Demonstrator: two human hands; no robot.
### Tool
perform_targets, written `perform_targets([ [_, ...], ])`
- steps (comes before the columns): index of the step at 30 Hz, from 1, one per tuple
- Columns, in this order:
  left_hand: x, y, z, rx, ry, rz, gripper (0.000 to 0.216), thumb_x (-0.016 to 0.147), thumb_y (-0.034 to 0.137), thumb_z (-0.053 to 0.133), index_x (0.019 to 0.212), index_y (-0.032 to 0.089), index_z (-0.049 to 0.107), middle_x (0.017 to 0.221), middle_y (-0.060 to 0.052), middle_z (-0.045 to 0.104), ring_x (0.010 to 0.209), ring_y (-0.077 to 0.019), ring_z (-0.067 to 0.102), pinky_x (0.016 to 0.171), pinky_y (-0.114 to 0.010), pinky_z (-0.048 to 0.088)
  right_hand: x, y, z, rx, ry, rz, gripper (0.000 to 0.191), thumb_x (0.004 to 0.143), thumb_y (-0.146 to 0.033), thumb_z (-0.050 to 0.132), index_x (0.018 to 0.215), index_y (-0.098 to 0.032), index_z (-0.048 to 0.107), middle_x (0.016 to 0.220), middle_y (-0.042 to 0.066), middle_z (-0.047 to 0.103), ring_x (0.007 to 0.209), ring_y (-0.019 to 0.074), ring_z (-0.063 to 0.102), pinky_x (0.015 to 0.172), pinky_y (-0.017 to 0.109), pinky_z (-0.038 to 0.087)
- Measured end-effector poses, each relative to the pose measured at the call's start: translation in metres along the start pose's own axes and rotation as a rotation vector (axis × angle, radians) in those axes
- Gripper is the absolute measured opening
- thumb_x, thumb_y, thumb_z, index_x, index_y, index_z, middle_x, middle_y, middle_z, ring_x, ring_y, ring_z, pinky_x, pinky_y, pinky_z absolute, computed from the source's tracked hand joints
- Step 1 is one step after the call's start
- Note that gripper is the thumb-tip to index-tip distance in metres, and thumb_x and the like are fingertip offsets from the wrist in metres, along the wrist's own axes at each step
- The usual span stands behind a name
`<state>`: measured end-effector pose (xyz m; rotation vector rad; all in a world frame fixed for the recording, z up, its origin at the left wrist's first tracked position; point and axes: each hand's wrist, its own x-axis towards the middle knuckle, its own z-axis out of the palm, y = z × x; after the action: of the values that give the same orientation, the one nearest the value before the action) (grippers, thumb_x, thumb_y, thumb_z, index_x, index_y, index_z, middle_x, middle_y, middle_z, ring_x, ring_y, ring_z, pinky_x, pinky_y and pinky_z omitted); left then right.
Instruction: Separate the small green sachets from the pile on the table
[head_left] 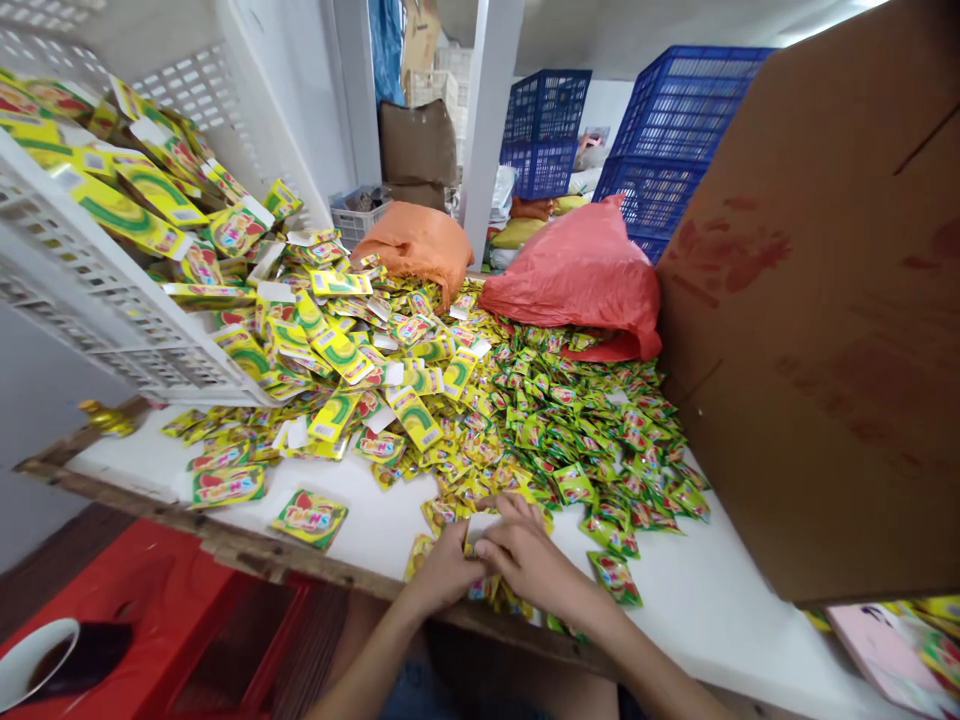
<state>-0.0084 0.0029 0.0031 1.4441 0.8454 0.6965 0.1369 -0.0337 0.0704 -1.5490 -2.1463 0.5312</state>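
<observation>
Close to the table's front edge, my left hand [448, 565] and my right hand [521, 545] meet around a small candy box [480, 527], whose white flap shows between them. The fingers of both hands are curled on it, and most of the box is hidden. Small yellow candy packets [471, 440] lie just beyond my hands. Green candy packets [570, 410] spread to the right of them. A flat yellow-green box [310, 519] rests on the white tabletop to the left of my left hand.
A tilted white crate [142, 270] spills yellow boxes from the left. An orange bag [416, 245] and a red bag [577, 270] lie at the back. A large cardboard box [817, 330] stands at right. Below the table's left side is a red stool [150, 600].
</observation>
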Motion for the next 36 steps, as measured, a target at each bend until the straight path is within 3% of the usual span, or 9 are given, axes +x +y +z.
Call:
perform_targets([
  [3, 0.001, -0.006, -0.002, -0.057, -0.008, -0.042, 0.033, 0.067, 0.029, 0.064, 0.096, 0.013, 0.06, 0.09, -0.005, 0.066, 0.086, -0.0226, 0.057, 0.077, -0.032, 0.043, -0.011, 0.01, 0.012, 0.232, 0.114, 0.088, 0.014, 0.082, -0.03, 0.052, 0.089, -0.024, 0.063, 0.11, 0.006, 0.056, 0.106, 0.0228, 0.048, 0.091, 0.039, 0.036],
  [5, 0.001, -0.006, -0.002, -0.085, -0.01, -0.053, 0.037, 0.068, 0.032, 0.066, 0.098, 0.013, 0.057, 0.092, -0.006, 0.065, 0.086, -0.0221, 0.058, 0.077, -0.032, 0.043, -0.019, 0.018, 0.024, 0.435, 0.234, 0.167, 0.021, 0.083, -0.032, 0.051, 0.101, -0.023, 0.055, 0.104, 0.006, 0.058, 0.1, 0.0202, 0.053, 0.087, 0.035, 0.041],
  [10, -0.008, -0.001, 0.0, -0.183, 0.084, 0.054, 0.051, 0.072, 0.025, 0.065, 0.111, 0.023, 0.032, 0.102, -0.004, 0.06, 0.091, -0.0175, 0.057, 0.083, -0.031, 0.042, -0.032, 0.027, 0.057, 0.713, 0.448, 0.301, 0.033, 0.082, -0.034, 0.053, 0.111, -0.022, 0.043, 0.095, 0.005, 0.063, 0.089, 0.0182, 0.06, 0.079, 0.03, 0.048],
  [13, -0.015, 0.0, -0.004, -0.25, 0.077, 0.12, 0.034, 0.08, 0.025, 0.056, 0.106, 0.024, 0.035, 0.104, -0.004, 0.058, 0.093, -0.0162, 0.057, 0.084, -0.03, 0.043, -0.03, 0.026, 0.061, 0.648, 0.434, 0.286, 0.024, 0.083, -0.036, 0.051, 0.102, -0.021, 0.053, 0.095, 0.006, 0.064, 0.09, 0.0193, 0.06, 0.082, 0.03, 0.046],
  [18, -0.012, -0.001, -0.018, -0.125, -0.02, 0.095, 0.013, 0.08, 0.027, 0.055, 0.088, 0.017, 0.054, 0.082, -0.002, 0.06, 0.082, -0.0164, 0.058, 0.073, -0.026, 0.044, -0.02, 0.023, 0.054, 0.484, 0.337, 0.185, 0.023, 0.087, -0.033, 0.045, 0.085, -0.02, 0.064, 0.084, 0.005, 0.064, 0.085, 0.0194, 0.058, 0.081, 0.031, 0.044],
  [20, -0.008, -0.001, -0.02, -0.118, 0.005, 0.112, 0.012, 0.078, 0.026, 0.058, 0.087, 0.017, 0.056, 0.08, -0.002, 0.06, 0.079, -0.0158, 0.058, 0.073, -0.026, 0.044, -0.018, 0.022, 0.054, 0.487, 0.37, 0.181, 0.023, 0.087, -0.032, 0.045, 0.089, -0.02, 0.064, 0.082, 0.004, 0.063, 0.083, 0.0186, 0.058, 0.078, 0.03, 0.045],
  [24, -0.006, 0.002, -0.018, -0.218, 0.061, 0.163, 0.026, 0.077, 0.022, 0.059, 0.103, 0.02, 0.054, 0.095, -0.005, 0.062, 0.089, -0.0172, 0.059, 0.083, -0.031, 0.045, -0.018, 0.019, 0.057, 0.545, 0.453, 0.225, 0.026, 0.086, -0.03, 0.047, 0.109, -0.021, 0.056, 0.093, 0.005, 0.064, 0.087, 0.0178, 0.06, 0.079, 0.03, 0.047],
  [29, -0.014, 0.013, -0.019, -0.024, 0.081, 0.191, 0.013, 0.078, 0.026, 0.057, 0.084, 0.017, 0.065, 0.093, -0.007, 0.066, 0.092, -0.0196, 0.059, 0.085, -0.031, 0.044, -0.023, 0.011, 0.053, 0.488, 0.422, 0.147, 0.015, 0.082, -0.028, 0.053, 0.088, -0.022, 0.065, 0.094, 0.005, 0.067, 0.091, 0.0195, 0.06, 0.084, 0.032, 0.046],
  [36, -0.009, 0.018, -0.013, 0.08, 0.208, 0.099, 0.016, 0.076, 0.028, 0.058, 0.084, 0.016, 0.066, 0.078, -0.004, 0.067, 0.073, -0.017, 0.059, 0.069, -0.026, 0.046, -0.017, 0.006, 0.051, 0.438, 0.45, 0.281, 0.017, 0.082, -0.031, 0.052, 0.088, -0.02, 0.064, 0.082, 0.004, 0.068, 0.076, 0.0189, 0.062, 0.071, 0.029, 0.048],
])
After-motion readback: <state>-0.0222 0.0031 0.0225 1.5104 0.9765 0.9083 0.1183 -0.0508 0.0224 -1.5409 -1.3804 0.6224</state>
